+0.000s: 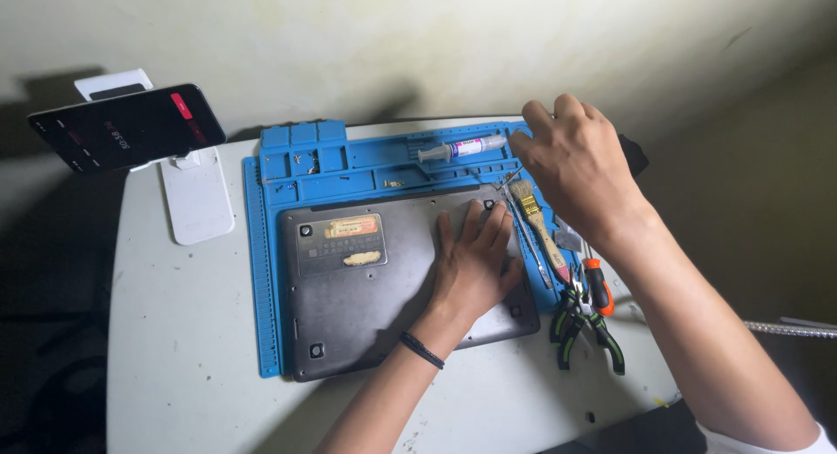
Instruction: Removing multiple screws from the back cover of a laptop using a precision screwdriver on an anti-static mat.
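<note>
Pressed flat with fingers spread, the left hand (475, 267) is laid palm-down on the grey underside of a laptop (384, 284) at the centre of the frame; nothing is grasped by it. A dark band is worn at its wrist. The right hand (575, 162) is held at the upper right, fingers curled downward over the top right corner of a blue work mat (266, 271); whether anything is pinched beneath its fingertips cannot be told.

The laptop is set on the mat, its lower edge reaching past the mat's lower border. Moulded small compartments are seen along the mat's upper strip, where a clear syringe (460, 148) with a purple label is lying, just left of the right hand.

Along the mat's right edge, a wooden-handled brush (536, 223), an orange-handled screwdriver (597, 286) and green-and-black pliers (584, 328) are crowded together. A wide bare strip of scuffed white table (183, 349) is left open at the left of the frame. A dark phone (126, 127) is propped on a white stand (199, 197) at the upper left.
</note>
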